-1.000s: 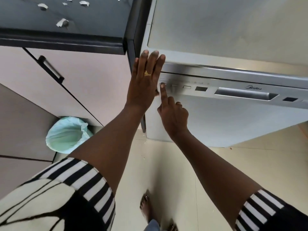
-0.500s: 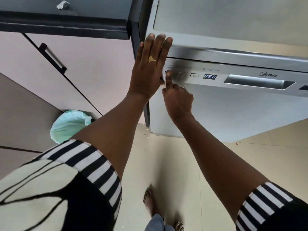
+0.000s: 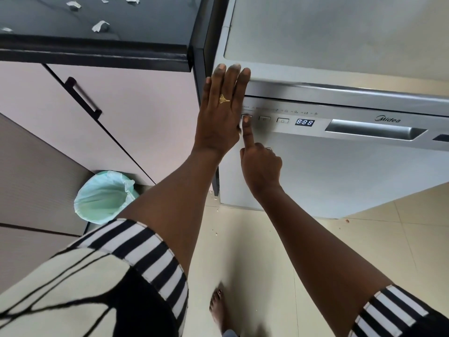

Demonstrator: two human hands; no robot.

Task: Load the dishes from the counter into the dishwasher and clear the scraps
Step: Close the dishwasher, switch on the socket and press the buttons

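The silver dishwasher [image 3: 340,176] stands with its door closed; its display [image 3: 304,122] shows lit digits. My left hand [image 3: 222,110] lies flat against the door's top left corner, fingers straight and together, holding nothing. My right hand [image 3: 260,164] is curled with the index finger stretched out, its tip on the leftmost button [image 3: 246,117] of the control panel. Several white paper scraps [image 3: 100,26] lie on the dark counter [image 3: 97,47] to the left of the dishwasher.
A bin lined with a pale green bag [image 3: 104,197] stands on the floor at the left, below pink cabinet doors [image 3: 136,113] with a dark handle [image 3: 83,98]. A few crumbs [image 3: 216,210] lie on the beige floor tiles near my bare foot [image 3: 218,310].
The dishwasher's display lit up a second ago and stays lit. Both hands keep their places on the door; only the camera view has shifted, showing more of the counter.
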